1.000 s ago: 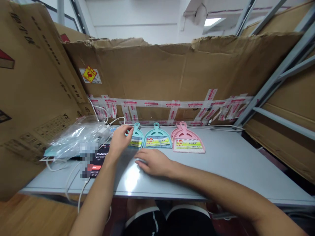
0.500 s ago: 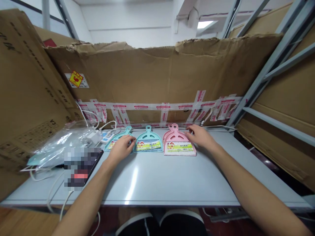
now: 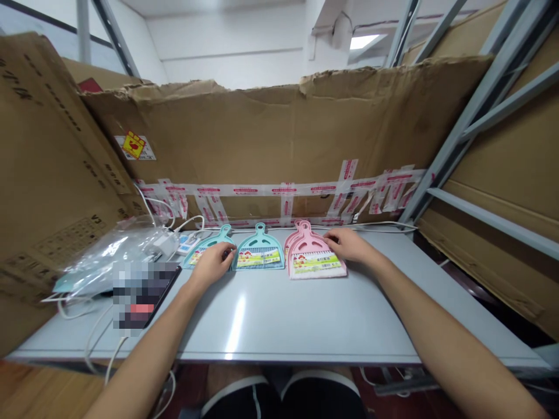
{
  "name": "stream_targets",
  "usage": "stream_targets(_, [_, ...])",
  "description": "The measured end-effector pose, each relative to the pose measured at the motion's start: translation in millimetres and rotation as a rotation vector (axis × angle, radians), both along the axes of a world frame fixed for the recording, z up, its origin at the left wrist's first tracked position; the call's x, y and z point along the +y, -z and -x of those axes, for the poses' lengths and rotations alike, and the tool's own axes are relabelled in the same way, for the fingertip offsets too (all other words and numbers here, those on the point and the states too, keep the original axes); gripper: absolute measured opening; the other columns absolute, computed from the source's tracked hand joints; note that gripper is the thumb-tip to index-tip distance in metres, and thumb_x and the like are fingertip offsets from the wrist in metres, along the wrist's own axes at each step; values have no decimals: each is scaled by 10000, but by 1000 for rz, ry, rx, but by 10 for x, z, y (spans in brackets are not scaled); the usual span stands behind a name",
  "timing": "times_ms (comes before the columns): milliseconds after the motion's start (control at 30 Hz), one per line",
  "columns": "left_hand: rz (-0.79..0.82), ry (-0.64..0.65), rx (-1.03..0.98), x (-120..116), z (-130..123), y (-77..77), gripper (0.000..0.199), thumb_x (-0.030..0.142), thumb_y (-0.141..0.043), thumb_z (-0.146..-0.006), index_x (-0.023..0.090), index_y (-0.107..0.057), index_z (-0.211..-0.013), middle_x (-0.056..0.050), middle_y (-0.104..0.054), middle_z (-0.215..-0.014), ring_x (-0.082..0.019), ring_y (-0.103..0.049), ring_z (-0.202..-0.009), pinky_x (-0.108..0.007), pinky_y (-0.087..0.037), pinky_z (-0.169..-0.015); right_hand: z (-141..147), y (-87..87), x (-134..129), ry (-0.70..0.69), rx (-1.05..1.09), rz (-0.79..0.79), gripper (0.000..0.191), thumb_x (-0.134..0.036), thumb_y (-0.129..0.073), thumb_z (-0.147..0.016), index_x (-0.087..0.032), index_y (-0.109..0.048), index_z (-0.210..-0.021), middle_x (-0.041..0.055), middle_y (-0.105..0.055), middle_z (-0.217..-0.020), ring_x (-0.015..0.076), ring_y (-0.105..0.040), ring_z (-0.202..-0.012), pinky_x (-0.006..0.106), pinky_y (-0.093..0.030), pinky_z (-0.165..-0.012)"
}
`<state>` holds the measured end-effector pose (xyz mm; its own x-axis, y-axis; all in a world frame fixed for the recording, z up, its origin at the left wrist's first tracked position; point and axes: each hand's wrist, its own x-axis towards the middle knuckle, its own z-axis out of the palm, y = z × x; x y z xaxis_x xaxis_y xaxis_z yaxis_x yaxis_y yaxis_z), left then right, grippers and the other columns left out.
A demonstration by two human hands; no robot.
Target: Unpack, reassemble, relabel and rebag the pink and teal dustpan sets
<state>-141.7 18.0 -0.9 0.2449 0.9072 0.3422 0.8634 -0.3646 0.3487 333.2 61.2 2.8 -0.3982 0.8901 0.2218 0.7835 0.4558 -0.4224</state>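
My left hand lies over the left teal dustpan, its fingers curled at that dustpan's right side, close to the neighbouring one. That middle teal dustpan lies flat with a striped brush and a colourful label. To the right is a small stack of pink dustpans, the top one bearing a label and a white-bristled brush. At the stack's right edge, my right hand pinches the pink dustpan with thumb and fingers. The exact grip of my left fingertips is partly hidden.
A phone, partly blurred out, lies left beside clear plastic bags. White cables and a power strip run behind. Tall cardboard walls the back of the grey table; a metal frame stands right.
My right fingers have closed in on the pink dustpan's edge, and the top pink one has turned slightly against those beneath. My left hand stays at the teal dustpans. The view has shifted slightly.
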Motion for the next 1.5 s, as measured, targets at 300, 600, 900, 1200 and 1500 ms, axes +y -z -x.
stream_targets(300, [29, 7, -35, -10, -12, -25, 425, 554, -554, -1028, 214, -780, -1146, -94, -815, -1004, -285, -730, -880, -384, -515, -798, -1006, 17, 227, 266, 1, 114, 409, -448, -550, -1040, -165, -843, -1014, 107, -862, -979, 267, -739, -853, 331, -539, -771])
stream_targets(600, [25, -3, -27, -15, -37, -46, 443, 572, -550, -1019, 216, -787, -1134, -91, -803, -951, -282, -714, -841, -374, -497, -778, -1279, 192, 265, 432, -230, 37, 342, -359, -584, -1052, -170, -869, -1051, 150, -867, -1086, 292, -772, -964, 332, -528, -842])
stream_targets(900, [50, -15, -40, -14, -51, -41, 410, 536, -546, -1012, 229, -792, -1125, -72, -805, -908, -271, -716, -799, -361, -482, -743, -475, -104, -4, 295, -186, -35, 367, -395, -574, -1101, -165, -788, -1291, 149, -855, -1143, 281, -787, -1015, 315, -526, -879])
stream_targets(1200, [38, -14, -31, -5, -106, -31, 402, 526, -548, -1014, 225, -795, -1119, -69, -806, -890, -268, -713, -774, -367, -492, -740, 121, -23, -183, 302, -316, 60, 534, -363, -595, -1061, -174, -641, -1558, 203, -825, -1297, 343, -775, -1141, 367, -532, -921])
stream_targets(1500, [24, 5, -3, 5, -253, -13, 404, 504, -522, -1033, 223, -796, -1127, -79, -802, -898, -281, -722, -817, -377, -496, -755, -13, -89, -192, 309, -364, 221, 651, -283, -633, -953, -136, -593, -1586, 223, -830, -1261, 336, -789, -1037, 349, -508, -812])
